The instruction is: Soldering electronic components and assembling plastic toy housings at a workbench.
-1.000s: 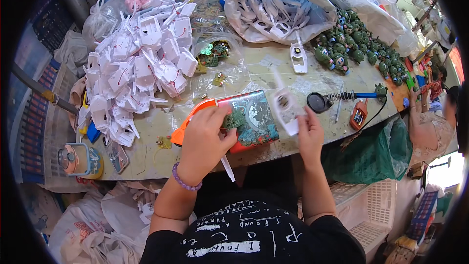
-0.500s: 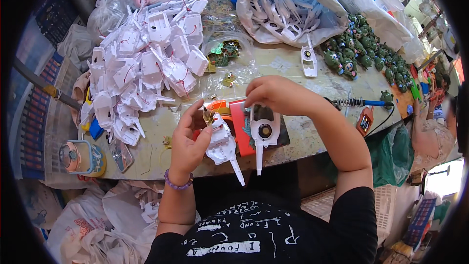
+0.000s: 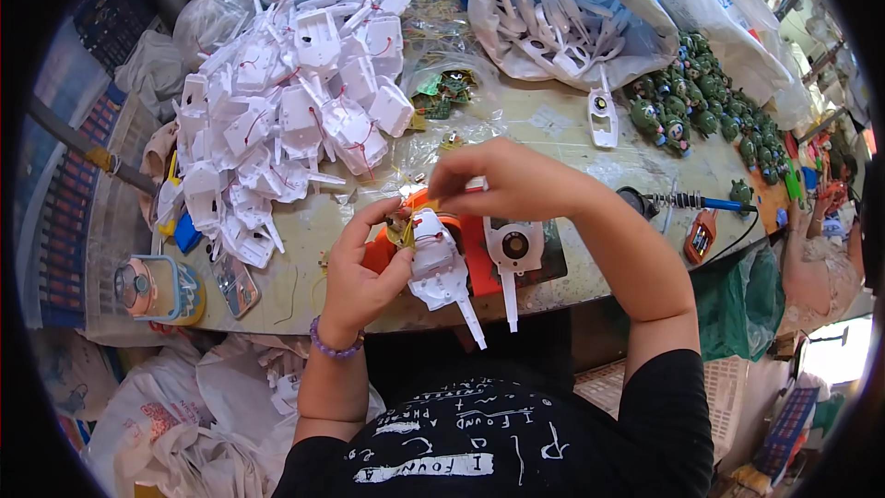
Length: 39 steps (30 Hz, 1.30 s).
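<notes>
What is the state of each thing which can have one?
Left hand: holding white casing and small board
Right hand: curled, grip unclear
Second casing: lying on red box
White bag: open, holding white parts
Soldering iron: in coil stand; power unclear
Cup: lid on

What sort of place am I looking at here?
Probably a small assembly workshop: heaped white plastic casings, a soldering iron and piled green figurines share one worktable.
</notes>
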Motion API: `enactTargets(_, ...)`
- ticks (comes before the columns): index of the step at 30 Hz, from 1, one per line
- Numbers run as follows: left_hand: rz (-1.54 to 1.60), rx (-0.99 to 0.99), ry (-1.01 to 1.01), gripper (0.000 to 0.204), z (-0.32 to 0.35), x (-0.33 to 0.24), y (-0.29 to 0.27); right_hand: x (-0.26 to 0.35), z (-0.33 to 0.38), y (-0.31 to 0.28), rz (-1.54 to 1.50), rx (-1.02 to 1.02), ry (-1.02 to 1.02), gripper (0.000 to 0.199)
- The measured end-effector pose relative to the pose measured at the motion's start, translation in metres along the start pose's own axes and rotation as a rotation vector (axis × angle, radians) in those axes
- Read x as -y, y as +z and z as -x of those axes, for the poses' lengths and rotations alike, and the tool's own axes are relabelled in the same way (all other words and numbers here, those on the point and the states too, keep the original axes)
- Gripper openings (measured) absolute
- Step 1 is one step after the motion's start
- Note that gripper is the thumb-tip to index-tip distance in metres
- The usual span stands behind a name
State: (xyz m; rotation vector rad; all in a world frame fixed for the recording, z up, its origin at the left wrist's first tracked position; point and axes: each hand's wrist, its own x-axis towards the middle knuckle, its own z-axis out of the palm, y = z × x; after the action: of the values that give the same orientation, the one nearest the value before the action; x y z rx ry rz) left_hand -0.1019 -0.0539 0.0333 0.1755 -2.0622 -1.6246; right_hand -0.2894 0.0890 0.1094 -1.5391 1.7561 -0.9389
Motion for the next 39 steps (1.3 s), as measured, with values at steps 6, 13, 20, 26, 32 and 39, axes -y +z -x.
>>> enactTargets(6,-0.122,0.01,0.036,0.05,0.001,0.0,0.003,0.017,-0.003,-0.007,-0.197,-0.089,0.126,0.024)
enactTargets(13,-0.311,0.078,0.142,0.047,-0.003,-0.012,0.005,0.023,-0.008,-0.011,-0.374,0.013,0.215,0.024)
enactTargets(20,-0.074,-0.06,0.054,0.051,0.007,-0.002,0.006,0.027,0.011,-0.005,-0.24,-0.11,0.12,0.013)
enactTargets(26,-0.277,0.233,0.156,0.03,-0.022,-0.037,-0.011,0.025,0.012,0.01,0.144,-0.188,-0.418,0.015)
enactTargets(32,-0.067,0.243,-0.064,0.015,-0.027,-0.05,0.0,0.025,0.024,0.014,0.088,-0.275,-0.352,0.016)
enactTargets(39,0.078,0.088,-0.003,0.018,-0.022,-0.042,0.014,0.014,0.038,0.025,-0.012,-0.471,-0.325,0.015)
